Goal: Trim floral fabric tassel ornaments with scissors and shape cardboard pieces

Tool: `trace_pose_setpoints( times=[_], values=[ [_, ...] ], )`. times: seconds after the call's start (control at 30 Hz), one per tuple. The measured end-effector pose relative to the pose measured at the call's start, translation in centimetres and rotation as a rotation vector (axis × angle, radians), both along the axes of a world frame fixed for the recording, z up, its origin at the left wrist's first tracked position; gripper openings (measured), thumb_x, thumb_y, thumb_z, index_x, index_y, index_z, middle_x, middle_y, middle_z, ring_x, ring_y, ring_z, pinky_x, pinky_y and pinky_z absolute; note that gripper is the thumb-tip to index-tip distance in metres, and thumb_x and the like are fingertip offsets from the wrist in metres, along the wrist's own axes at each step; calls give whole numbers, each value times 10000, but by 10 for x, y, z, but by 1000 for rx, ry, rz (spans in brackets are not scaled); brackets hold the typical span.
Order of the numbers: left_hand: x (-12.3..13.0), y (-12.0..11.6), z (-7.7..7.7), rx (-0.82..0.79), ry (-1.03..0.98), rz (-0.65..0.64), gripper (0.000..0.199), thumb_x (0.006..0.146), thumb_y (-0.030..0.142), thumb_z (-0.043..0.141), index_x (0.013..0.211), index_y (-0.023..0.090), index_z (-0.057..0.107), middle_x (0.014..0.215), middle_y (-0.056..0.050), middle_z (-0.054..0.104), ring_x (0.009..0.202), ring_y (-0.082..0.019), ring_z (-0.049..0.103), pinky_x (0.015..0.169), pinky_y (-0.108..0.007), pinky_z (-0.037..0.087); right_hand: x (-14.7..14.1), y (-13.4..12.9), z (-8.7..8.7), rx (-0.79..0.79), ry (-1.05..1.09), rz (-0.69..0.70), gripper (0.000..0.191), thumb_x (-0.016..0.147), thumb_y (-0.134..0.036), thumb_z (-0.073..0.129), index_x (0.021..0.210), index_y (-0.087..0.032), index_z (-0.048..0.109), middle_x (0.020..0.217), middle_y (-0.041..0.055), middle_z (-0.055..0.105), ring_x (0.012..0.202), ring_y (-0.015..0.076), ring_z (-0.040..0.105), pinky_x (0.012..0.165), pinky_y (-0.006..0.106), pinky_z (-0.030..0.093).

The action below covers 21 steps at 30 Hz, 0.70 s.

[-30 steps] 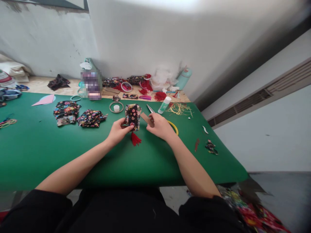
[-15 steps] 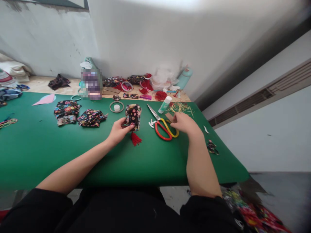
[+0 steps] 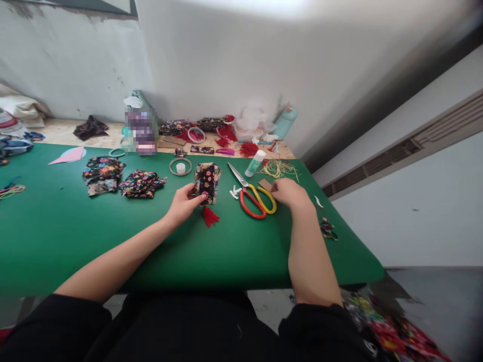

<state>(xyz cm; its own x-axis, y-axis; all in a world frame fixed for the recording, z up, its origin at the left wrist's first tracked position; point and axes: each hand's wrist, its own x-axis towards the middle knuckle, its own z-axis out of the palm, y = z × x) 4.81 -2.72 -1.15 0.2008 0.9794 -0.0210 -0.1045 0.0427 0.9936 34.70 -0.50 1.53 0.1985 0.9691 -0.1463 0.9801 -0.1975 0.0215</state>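
Observation:
My left hand (image 3: 185,202) is closed on a black floral fabric pouch (image 3: 207,182), thumb across its lower front. A red tassel (image 3: 211,216) hangs from the pouch's bottom end. My right hand (image 3: 290,192) is closed, with fingertips at the end of a small brown cardboard strip (image 3: 265,185); the exact grip is hidden. Between my hands lie scissors (image 3: 253,202) with one red and one yellow handle, blades toward the wall. A white-and-green glue stick (image 3: 255,163) stands tilted behind them, and white paper scraps (image 3: 235,191) lie beside the blades.
On the green table (image 3: 169,256) are floral fabric pieces (image 3: 142,184) at left and a grey tape ring (image 3: 180,166) around a white cap. Pale yellow cords (image 3: 281,169) lie behind my right hand. Red tassels (image 3: 249,149) and a teal bottle (image 3: 286,122) stand near the wall.
My right hand has shifted slightly to the right, off the yellow scissor handle, and the cardboard strip has moved with it. My left hand still holds the pouch in nearly the same place.

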Motion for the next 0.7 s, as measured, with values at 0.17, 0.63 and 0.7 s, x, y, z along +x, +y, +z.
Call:
trace_pose_setpoints(
  times=[0.17,0.63,0.7],
  values=[
    [0,0,1,-10,-3,0,296,594,309,738,802,135,621,811,-45,687,767,-180,623,778,-346,508,-5,-3,6,3,-15,-37,108,696,-162,568,740,-194,661,875,110,687,768,255,644,559,303,438],
    [-3,2,0,127,80,9,257,658,331,693,827,138,669,833,-54,699,830,-211,634,796,-345,501,-116,-38,13,-197,1609,66,422,854,-599,373,1055,-232,423,644,28,682,528,194,659,450,278,497],
    [-5,2,0,199,152,21,179,678,270,654,805,150,690,832,-50,690,863,-210,627,804,-335,500,-125,-42,12,-219,1729,37,434,839,-606,404,1069,-239,426,704,29,697,574,197,675,485,302,525]
  ],
)
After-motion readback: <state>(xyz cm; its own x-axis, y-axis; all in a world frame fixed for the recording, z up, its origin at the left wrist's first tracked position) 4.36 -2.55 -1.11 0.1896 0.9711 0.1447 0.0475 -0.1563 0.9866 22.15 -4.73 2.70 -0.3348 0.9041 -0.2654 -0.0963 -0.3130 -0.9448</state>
